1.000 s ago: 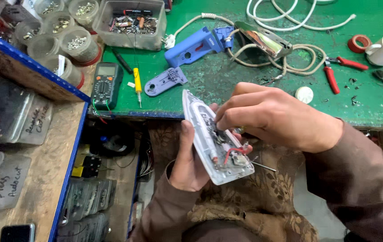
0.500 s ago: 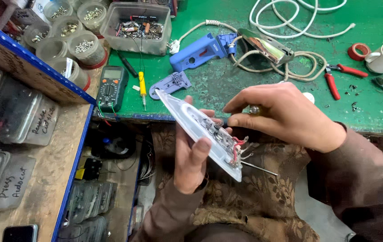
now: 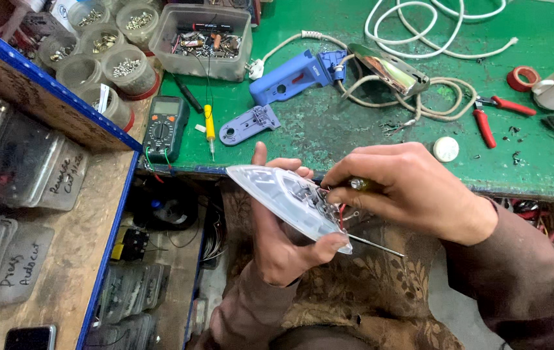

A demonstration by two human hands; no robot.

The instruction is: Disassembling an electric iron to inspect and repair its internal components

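Note:
My left hand [image 3: 277,243] grips a clear plastic iron housing [image 3: 283,194] from below, over my lap, just in front of the bench edge. The housing is tilted, with its pointed end to the left, and small metal parts and red wires show inside it. My right hand [image 3: 413,191] rests on the housing's right end with its fingers closed on a small amber-handled screwdriver [image 3: 360,185]. A thin metal rod [image 3: 377,246] sticks out below the housing to the lower right.
On the green bench [image 3: 328,139] lie a blue iron handle [image 3: 290,78], a blue plate [image 3: 248,124], a metal soleplate [image 3: 390,68] with cord, a multimeter [image 3: 165,128], a yellow screwdriver [image 3: 209,129], red pliers [image 3: 490,113] and jars of screws [image 3: 124,65]. Blue-edged shelves [image 3: 44,214] stand at the left.
The housing has tilted flatter, with its point swung left. My right hand has shifted to its right end, and the amber handle now shows between the fingers.

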